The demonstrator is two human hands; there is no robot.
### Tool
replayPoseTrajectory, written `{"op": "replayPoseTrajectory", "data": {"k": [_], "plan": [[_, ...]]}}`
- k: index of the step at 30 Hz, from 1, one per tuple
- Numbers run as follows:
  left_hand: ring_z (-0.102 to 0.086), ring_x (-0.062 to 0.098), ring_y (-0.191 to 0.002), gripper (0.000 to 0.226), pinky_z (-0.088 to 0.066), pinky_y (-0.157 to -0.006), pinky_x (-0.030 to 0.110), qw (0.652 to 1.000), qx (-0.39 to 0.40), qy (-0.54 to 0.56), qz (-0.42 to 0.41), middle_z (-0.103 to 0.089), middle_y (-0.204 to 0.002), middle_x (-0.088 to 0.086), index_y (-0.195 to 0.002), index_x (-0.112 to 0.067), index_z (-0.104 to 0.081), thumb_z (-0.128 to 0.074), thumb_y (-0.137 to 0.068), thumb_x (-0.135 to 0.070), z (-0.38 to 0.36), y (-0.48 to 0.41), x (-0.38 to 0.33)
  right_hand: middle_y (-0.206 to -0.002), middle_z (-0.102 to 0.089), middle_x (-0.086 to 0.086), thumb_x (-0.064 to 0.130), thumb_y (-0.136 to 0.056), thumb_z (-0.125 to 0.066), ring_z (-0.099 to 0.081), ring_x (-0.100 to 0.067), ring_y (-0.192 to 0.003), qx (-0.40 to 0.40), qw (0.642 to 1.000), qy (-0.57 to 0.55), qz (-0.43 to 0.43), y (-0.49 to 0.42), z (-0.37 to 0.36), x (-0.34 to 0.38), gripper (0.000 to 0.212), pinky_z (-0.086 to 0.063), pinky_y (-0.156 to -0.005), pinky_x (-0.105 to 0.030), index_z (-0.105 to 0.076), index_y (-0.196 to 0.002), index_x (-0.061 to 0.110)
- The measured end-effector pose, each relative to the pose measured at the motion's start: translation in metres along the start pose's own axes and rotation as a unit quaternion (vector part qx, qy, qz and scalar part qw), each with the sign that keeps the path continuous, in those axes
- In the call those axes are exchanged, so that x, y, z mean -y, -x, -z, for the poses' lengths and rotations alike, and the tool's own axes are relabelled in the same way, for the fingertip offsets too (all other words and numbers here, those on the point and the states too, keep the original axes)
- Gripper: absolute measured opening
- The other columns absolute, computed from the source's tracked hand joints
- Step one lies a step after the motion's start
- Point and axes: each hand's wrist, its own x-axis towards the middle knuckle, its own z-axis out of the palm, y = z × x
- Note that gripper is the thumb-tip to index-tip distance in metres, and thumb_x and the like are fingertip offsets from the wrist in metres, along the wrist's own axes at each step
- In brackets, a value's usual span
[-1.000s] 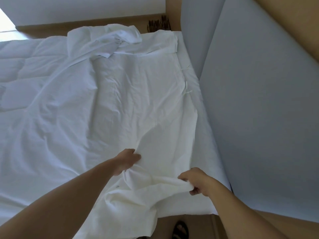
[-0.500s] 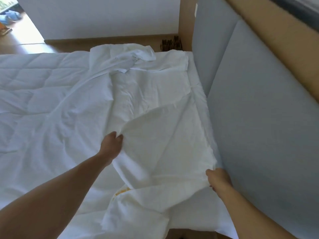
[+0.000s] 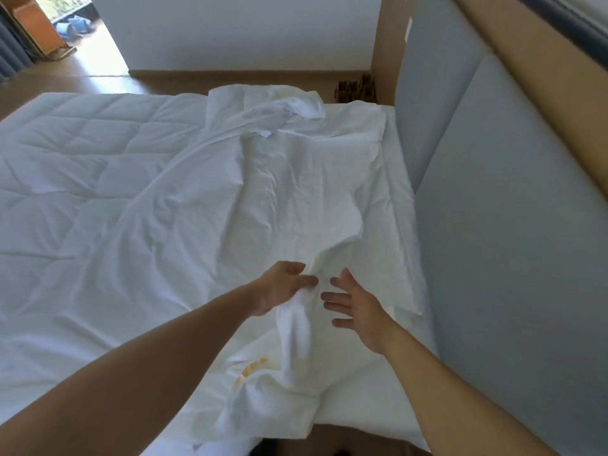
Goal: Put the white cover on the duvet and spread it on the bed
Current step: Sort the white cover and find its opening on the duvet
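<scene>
The left hand (image 3: 281, 287) is gripping a fold of the white cover (image 3: 296, 199) over the quilted duvet (image 3: 82, 149); the right hand (image 3: 358, 307) is hovering alongside, fingers splayed, perhaps touching it.

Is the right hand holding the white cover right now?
No, the right hand is open with fingers spread; only the left hand grips the white cover.

White cover (image 3: 296, 179) — quilted white duvet (image 3: 82, 149) — grey headboard (image 3: 513, 199)
</scene>
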Motion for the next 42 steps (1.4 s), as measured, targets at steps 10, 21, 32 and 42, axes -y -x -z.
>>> {"op": "replayPoseTrajectory", "data": {"k": [10,21,32,42], "plan": [[-0.046,0.010,-0.062,0.029,-0.035,-0.058,0.020,0.982,0.096,-0.156,0.055,-0.048,-0.065,-0.011,-0.067,-0.023,-0.051,-0.078,-0.078,-0.019,-0.007,0.040,0.040,-0.101,-0.070,-0.013,0.000,-0.093,-0.056,-0.068,-0.028,-0.089,-0.122,0.988,-0.058,0.072,0.005,-0.023,0.055,0.013,-0.058,-0.081,-0.042,-0.065,-0.100,0.006],[-0.060,0.022,-0.079,0.025,-0.049,-0.073,0.036,0.983,-0.171,0.013,-0.069,-0.067,-0.088,0.007,-0.101,-0.009,-0.070,-0.057,-0.098,-0.030,0.048,0.056,-0.044,-0.104,-0.070,-0.005,0.007,-0.096,-0.058,-0.067,-0.021,-0.091,-0.148,0.970,-0.119,0.152,0.020,-0.020,0.122,0.019,-0.057,-0.077,-0.035,-0.064,-0.114,0.009],[-0.062,0.016,-0.058,0.024,-0.049,-0.057,0.024,0.929,-0.226,0.237,-0.173,-0.066,-0.063,0.000,-0.070,-0.017,-0.067,-0.061,-0.093,-0.015,0.088,0.081,-0.100,-0.113,-0.065,-0.004,0.010,-0.098,-0.050,-0.062,-0.020,-0.096,-0.137,0.942,-0.217,0.216,0.040,-0.035,0.164,0.023,-0.049,-0.084,-0.038,-0.064,-0.103,0.028],[-0.062,0.016,-0.104,0.065,-0.048,-0.083,0.024,0.975,-0.140,0.086,-0.147,-0.064,-0.113,-0.002,-0.126,-0.027,-0.048,-0.079,-0.069,-0.027,0.154,0.122,-0.046,-0.101,-0.073,-0.005,0.010,-0.093,-0.058,-0.070,-0.029,-0.098,0.057,0.967,0.029,0.248,0.055,-0.210,0.197,0.027,-0.057,-0.090,-0.046,-0.072,-0.091,0.033]]}}
